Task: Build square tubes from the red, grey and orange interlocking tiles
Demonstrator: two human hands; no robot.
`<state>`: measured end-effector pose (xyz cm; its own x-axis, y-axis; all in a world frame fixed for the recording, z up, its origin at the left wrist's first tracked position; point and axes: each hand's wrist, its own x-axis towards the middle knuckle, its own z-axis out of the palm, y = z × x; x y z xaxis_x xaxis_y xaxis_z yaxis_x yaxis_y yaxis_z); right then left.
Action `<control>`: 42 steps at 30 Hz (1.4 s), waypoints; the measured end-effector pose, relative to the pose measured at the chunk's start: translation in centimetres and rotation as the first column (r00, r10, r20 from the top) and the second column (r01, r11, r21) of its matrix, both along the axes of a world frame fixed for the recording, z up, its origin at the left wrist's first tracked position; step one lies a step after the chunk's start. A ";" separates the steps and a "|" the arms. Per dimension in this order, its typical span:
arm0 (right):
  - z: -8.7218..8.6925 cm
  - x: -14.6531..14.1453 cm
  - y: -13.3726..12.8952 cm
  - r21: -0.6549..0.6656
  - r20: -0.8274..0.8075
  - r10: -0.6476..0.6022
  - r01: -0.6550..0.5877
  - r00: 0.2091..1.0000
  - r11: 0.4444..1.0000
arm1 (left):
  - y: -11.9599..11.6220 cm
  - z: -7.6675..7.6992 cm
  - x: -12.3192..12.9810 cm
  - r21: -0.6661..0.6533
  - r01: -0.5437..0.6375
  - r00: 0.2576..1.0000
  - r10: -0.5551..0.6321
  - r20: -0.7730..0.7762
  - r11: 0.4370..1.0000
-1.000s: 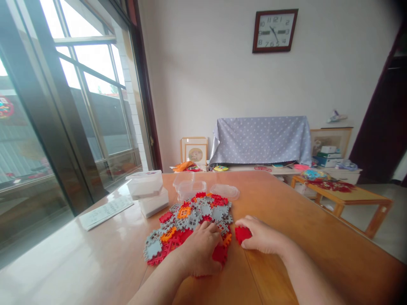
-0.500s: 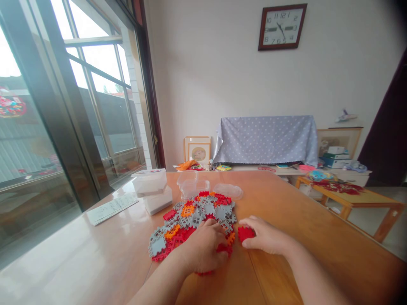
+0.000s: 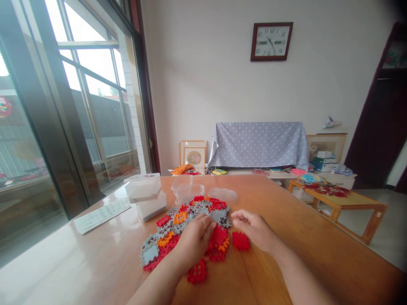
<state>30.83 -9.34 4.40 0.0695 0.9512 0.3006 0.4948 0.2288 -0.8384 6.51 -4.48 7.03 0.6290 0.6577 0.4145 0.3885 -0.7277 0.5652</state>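
My left hand [image 3: 197, 235] is over the right part of a pile of interlocking plastic building tiles [image 3: 149, 254], its fingers closed on a solid red tile [image 3: 220, 235]. The pile mixes red, grey and orange notched squares, some solid and some with lattice centres. My right hand [image 3: 254, 228] hovers to the right of the pile, fingers curled with a gap to the thumb and no tile visible in them. Just below its fingertips lies a separate solid red tile [image 3: 241, 240] on the table. Nearer to me, a red lattice tile [image 3: 197, 272] lies below my left hand.
Two stacked white boxes [image 3: 149, 206] stand at the left behind the pile, beside a written paper sheet [image 3: 101, 215]. Clear plastic containers [image 3: 187, 191] and a clear lid [image 3: 222, 195] sit behind the tiles on the wooden table [image 3: 280, 250]. A low side table [image 3: 346, 203] is at the right.
My left hand has drawn back from the pile with a red tile at its fingers. My right hand has let go of the separate red tile and lifted slightly. The view has shifted.
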 end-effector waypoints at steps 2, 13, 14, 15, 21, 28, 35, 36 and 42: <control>0.6 -1.0 -0.5 -0.058 -0.113 0.096 -0.103 0.989 0.993 | 0.0 -0.2 0.3 -0.039 0.005 0.995 -0.001 0.099 0.999; 1.1 -4.2 -1.2 -0.066 -0.326 0.275 -0.312 0.905 0.948 | -0.9 -0.1 1.0 -0.251 0.178 0.936 -0.085 0.340 0.952; 0.9 -4.2 -1.0 -0.025 -0.263 0.260 -0.276 0.929 0.961 | -0.8 -0.2 1.1 -0.318 0.172 0.935 -0.053 0.351 0.932; 0.7 -4.1 -0.8 0.020 -0.191 0.242 -0.242 0.951 0.970 | -0.8 -0.3 1.1 -0.402 0.168 0.935 -0.017 0.355 0.900; 0.0 -4.2 -0.5 0.143 0.095 0.144 -0.156 0.985 0.977 | -0.6 -1.1 1.5 -0.732 0.283 0.864 0.167 0.475 0.620; 0.7 -4.2 -1.6 0.069 0.206 0.089 -0.105 0.975 0.992 | 0.3 -2.0 1.6 -0.727 0.330 0.776 0.265 0.572 0.602; 0.9 -3.5 -1.3 0.156 0.261 -0.036 -0.005 0.965 0.988 | 0.2 -2.1 1.8 -0.723 0.330 0.799 0.228 0.557 0.608; 0.9 -2.9 -1.2 0.148 0.266 -0.050 0.010 0.963 0.989 | 0.3 -2.1 1.7 -0.712 0.318 0.806 0.216 0.551 0.626; 0.3 1.6 -1.1 -0.002 0.319 -0.078 0.083 0.944 0.997 | 1.6 -1.8 0.4 -0.555 0.126 0.876 0.170 0.451 0.823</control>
<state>32.41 -10.45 4.65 0.0488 0.9511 0.3050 0.7530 0.1657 -0.6369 6.95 -2.85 5.18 0.4411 0.8728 0.2088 -0.0143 -0.2258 0.9741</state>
